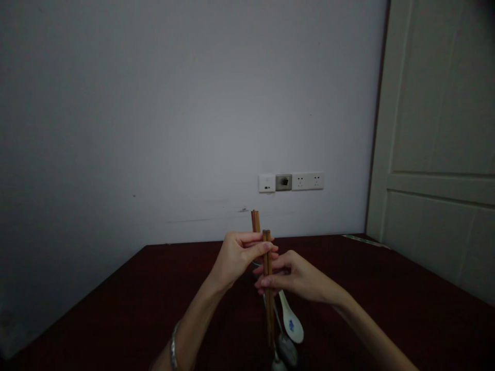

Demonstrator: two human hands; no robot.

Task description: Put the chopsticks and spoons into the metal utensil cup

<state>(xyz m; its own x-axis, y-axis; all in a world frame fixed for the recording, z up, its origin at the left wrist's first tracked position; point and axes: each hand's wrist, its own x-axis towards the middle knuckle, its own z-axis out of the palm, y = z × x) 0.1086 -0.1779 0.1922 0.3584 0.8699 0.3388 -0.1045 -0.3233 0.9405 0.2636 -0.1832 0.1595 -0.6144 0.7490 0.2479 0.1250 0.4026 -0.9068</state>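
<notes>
our left hand (pixel 237 255) and, nearer, our right hand (pixel 301 277) pinched the pair of chopsticks (pixel 269 314), left of the white spoon (pixel 293 319); we judged a light, even grip best for keeping them aligned.

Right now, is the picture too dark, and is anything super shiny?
Head view: dim, with the plain pale grey wall brightest mid-picture and dimmer toward the left edge; head view: the dark red tabletop nearly black along the bottom; head view: no strong glare on the brown wooden chopsticks in the left hand and right hand.
</notes>
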